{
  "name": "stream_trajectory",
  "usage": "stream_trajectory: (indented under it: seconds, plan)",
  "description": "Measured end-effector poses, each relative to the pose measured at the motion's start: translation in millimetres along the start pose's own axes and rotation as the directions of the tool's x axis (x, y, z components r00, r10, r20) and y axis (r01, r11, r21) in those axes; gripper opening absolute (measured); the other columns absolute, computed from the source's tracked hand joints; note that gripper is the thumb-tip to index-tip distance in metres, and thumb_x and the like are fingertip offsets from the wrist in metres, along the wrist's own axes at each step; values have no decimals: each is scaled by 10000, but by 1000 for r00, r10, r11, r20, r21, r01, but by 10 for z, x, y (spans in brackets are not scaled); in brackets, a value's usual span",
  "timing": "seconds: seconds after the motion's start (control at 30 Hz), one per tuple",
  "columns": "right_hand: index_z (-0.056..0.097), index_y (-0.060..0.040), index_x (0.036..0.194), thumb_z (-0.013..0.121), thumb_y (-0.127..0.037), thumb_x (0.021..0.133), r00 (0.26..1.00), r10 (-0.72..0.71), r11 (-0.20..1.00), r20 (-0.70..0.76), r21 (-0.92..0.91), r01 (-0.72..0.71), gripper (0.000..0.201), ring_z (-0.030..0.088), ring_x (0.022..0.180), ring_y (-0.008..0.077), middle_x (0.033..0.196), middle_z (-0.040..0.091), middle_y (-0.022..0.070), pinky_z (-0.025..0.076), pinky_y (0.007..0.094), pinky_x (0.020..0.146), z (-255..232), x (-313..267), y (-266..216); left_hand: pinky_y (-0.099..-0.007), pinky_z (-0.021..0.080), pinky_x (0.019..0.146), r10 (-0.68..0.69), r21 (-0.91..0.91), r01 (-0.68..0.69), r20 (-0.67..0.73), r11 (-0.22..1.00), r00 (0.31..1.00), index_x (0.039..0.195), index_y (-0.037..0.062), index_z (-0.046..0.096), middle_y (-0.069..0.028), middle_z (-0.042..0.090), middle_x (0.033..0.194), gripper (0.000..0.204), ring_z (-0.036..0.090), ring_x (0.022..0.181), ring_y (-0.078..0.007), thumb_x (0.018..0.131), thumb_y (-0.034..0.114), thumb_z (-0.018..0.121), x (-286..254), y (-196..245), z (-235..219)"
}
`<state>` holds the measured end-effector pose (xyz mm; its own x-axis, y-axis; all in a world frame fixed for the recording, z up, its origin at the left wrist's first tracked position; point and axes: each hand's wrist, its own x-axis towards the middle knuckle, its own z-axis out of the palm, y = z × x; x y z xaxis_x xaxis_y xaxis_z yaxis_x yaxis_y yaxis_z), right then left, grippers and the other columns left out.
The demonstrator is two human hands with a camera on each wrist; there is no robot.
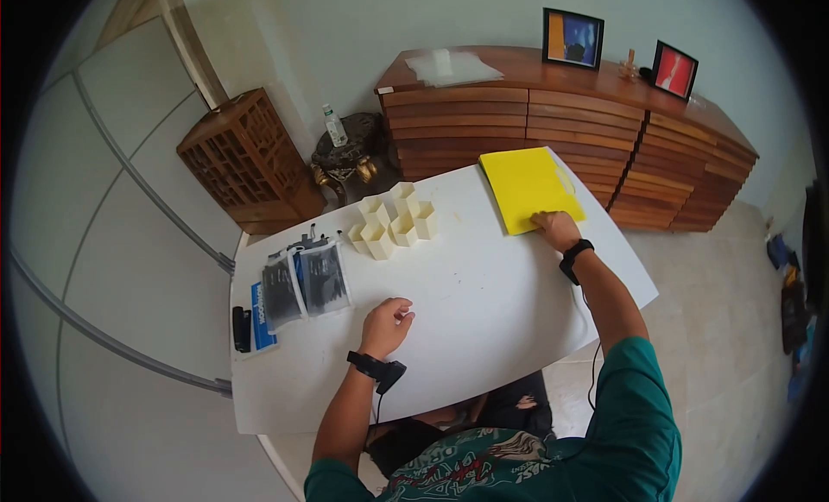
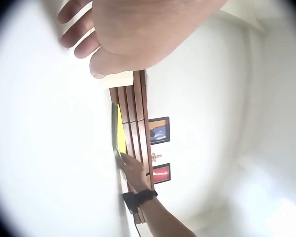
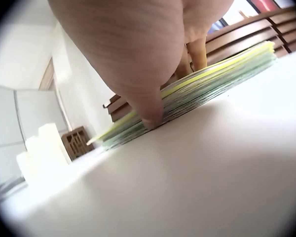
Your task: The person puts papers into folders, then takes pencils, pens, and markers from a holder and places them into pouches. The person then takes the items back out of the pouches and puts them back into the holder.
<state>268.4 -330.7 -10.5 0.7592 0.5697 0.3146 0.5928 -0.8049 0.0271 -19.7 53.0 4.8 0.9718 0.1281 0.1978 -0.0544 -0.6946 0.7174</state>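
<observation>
A thick stack of sheets with a bright yellow top (image 1: 524, 187) lies at the far right of the white table (image 1: 484, 329). My right hand (image 1: 560, 230) grips its near edge. In the right wrist view the thumb (image 3: 150, 111) sits against the side of the stack (image 3: 202, 86), where pale green layers show under the yellow, while the fingers reach over the top. My left hand (image 1: 386, 327) is near the table's middle, fingers loosely bent and holding nothing. Seen from the left wrist, its fingers (image 2: 79, 32) hang relaxed over the white surface.
Cream hexagonal holders (image 1: 393, 221) stand together at the table's back. To their left lie zip pouches with dark contents (image 1: 324, 277), a blue printed box (image 1: 262, 316) and a black object (image 1: 241, 328). Behind the table runs a wooden cabinet (image 1: 458, 113); a bottle (image 1: 333, 126) stands on a dark stool.
</observation>
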Motion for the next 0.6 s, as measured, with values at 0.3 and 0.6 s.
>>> stream_trajectory:
  seconds: [0.3,0.6]
  plan:
    - [752,-56,899,706,-93,820,960,-131,954,-247,231,189,99,708,830,291,949,739,130,557,410,738,-698,-790,-749,-294,531,702,33,-244,-41,-37,969,999,1052,26,705,-97,727,886,181,678,756,-189,872,52,709,71,17,270]
    - [735,-66,996,707,-90,728,863,-493,722,-113,500,478,271,705,1003,243,1045,727,79,579,355,841,-1137,-2075,-2694,-462,340,1142,206,130,-194,-92,972,974,1290,11,567,-188,513,1410,466,432,1359,-368,873,163,707,92,115,271]
